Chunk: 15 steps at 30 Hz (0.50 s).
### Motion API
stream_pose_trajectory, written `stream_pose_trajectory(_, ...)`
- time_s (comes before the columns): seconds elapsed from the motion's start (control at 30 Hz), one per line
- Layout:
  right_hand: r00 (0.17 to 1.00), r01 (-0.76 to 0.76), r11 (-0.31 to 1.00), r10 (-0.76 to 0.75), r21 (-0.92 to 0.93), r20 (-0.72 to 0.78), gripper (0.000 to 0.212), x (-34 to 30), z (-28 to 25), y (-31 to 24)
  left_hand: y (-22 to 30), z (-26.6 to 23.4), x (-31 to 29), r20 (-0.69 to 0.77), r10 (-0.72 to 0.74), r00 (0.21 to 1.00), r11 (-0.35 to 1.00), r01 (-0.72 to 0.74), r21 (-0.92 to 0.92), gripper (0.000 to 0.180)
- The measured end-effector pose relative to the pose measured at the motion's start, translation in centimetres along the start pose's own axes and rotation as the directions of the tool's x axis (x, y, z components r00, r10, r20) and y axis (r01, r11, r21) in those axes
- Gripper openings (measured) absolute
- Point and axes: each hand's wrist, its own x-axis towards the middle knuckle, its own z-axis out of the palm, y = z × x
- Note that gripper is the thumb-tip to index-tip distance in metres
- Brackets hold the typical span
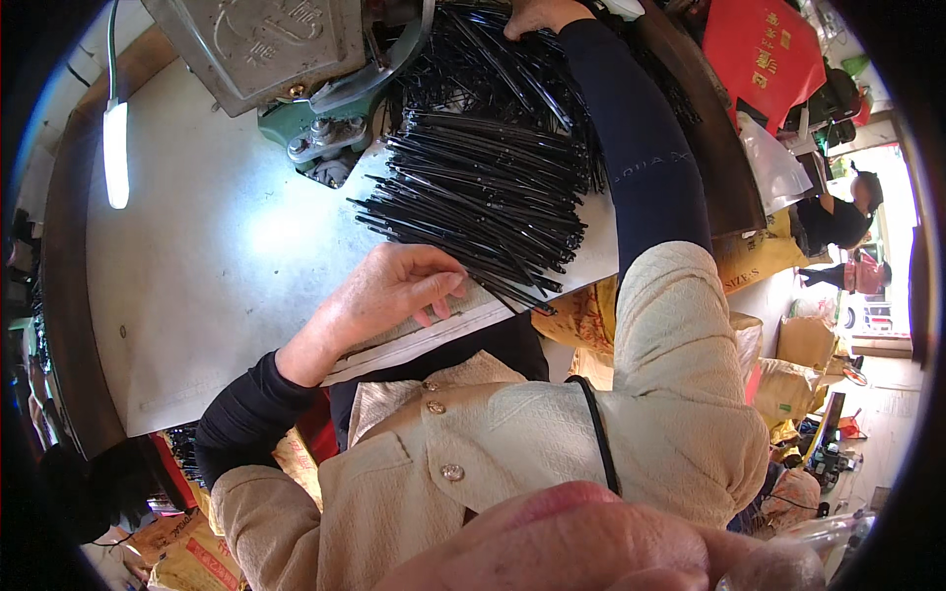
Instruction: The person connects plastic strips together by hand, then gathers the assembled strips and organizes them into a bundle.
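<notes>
Slender, glossy black strips (483, 197), gathered in a roughly parallel stack, lie at the centre of the frame, just above the left hand (394, 286). The fingers of this hand are loosely bent and released, the thumb lying close to the index finger; the hand is at the near edge of the worktop, beside the lower strips. The right hand (544, 14), cut off by the top edge of the frame, is at a looser, tangled heap of black strips (473, 59); whether its fingers grasp any of them cannot be told. Close-fitting dark sleeves cover both forearms, the right one (645, 128) passing along the right side of the stack. Above the elbows, these meet a cream, textured jacket (522, 433) with round ornamental buttons, which fills the lower centre.

Beneath the stack extends a pale, smooth worktop (177, 295) with a dark brown curved rim (59, 286) at the left. At upper left stands a machine with a grey metal plate (266, 44) bearing raised characters and a green base (276, 126); a lit white tubular lamp (116, 158) hangs farther left. At upper right are a bright red bag (764, 59) and a translucent plastic bag (774, 158). Yellow sacks (764, 261) lie below them, and a person in dark clothing (838, 219) appears near the bright doorway at the right.
</notes>
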Motion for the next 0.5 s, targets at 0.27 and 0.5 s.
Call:
stream_pose_trajectory(0.27, 0.998, 0.065, 0.998, -0.065, -0.003, 0.025, 0.046, -0.8, -1.0, -0.6, 0.0, 0.1, 0.1, -0.035, 0.024, 0.999, 0.999, -0.023, 0.028, 0.021)
stream_pose_trajectory(0.5, 0.995, -0.036, 0.985, 0.019, 0.170, 0.101, 0.054, -3.8, -5.8, -1.1, 0.1, 0.1, 0.1, -0.014, 0.020, 1.000, 1.000, -0.020, 0.017, 0.021)
